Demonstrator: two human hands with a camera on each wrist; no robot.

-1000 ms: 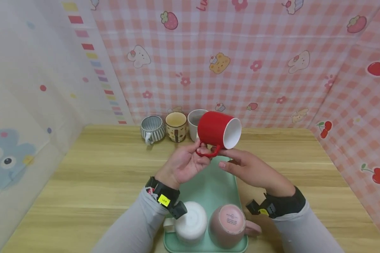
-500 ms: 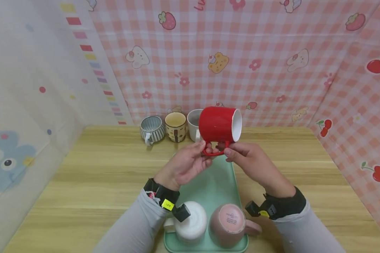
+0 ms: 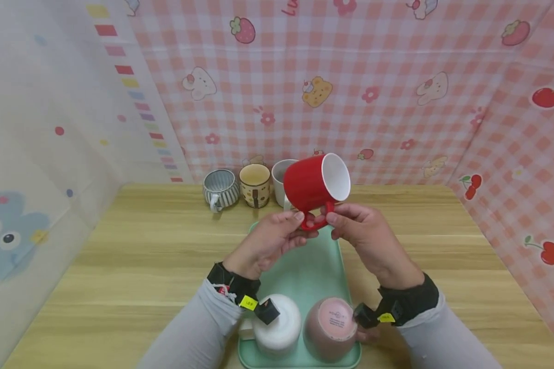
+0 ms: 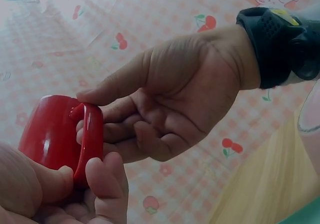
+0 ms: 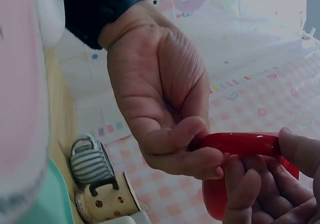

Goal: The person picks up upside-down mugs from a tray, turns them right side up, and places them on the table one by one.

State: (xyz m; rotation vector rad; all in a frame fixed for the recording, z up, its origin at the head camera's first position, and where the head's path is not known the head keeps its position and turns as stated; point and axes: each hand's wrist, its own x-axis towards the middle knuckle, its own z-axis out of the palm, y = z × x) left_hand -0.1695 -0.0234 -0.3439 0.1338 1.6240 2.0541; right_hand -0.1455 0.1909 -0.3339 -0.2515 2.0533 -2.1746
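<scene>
Red mug point(image 3: 304, 183), white inside; green tray point(image 3: 304, 266); pink mug point(image 3: 328, 341); striped cup point(image 3: 228, 196).

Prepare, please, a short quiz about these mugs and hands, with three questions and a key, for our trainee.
1. True or false: the right hand is clear of the red mug.
2. In the head view, which mug stands leftmost in the back row: (a) yellow, (b) striped, (c) white?
3. How many mugs rest upside down on the green tray?

Key:
1. False; it grips the handle, as does the left hand.
2. b, the striped mug.
3. Two: the pink mug and the nearer white mug.
</scene>
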